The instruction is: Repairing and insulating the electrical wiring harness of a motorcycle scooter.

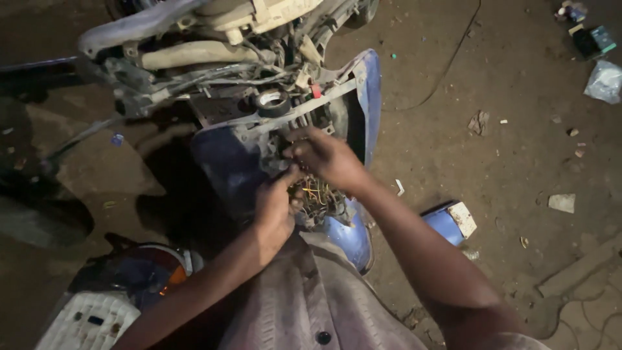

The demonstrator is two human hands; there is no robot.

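Note:
A blue scooter [366, 91] with its front panels removed fills the upper left, showing frame tubes, cables and a tangle of yellow and red wires [315, 193]. My left hand [275, 209] grips into the wire bundle from below. My right hand [326, 157] reaches in from the right, fingers curled on the wiring and parts just above the bundle. A roll of black tape [271, 102] rests on the scooter's frame above my hands. My fingertips are partly hidden among the wires.
A detached blue panel piece [449, 222] lies on the dirt ground to the right. A headlight unit and white grid-patterned part [91, 321] sit at the lower left. Small boxes [593, 40] and a plastic bag [606, 81] lie at the upper right. A thin cable [453, 55] runs across the ground.

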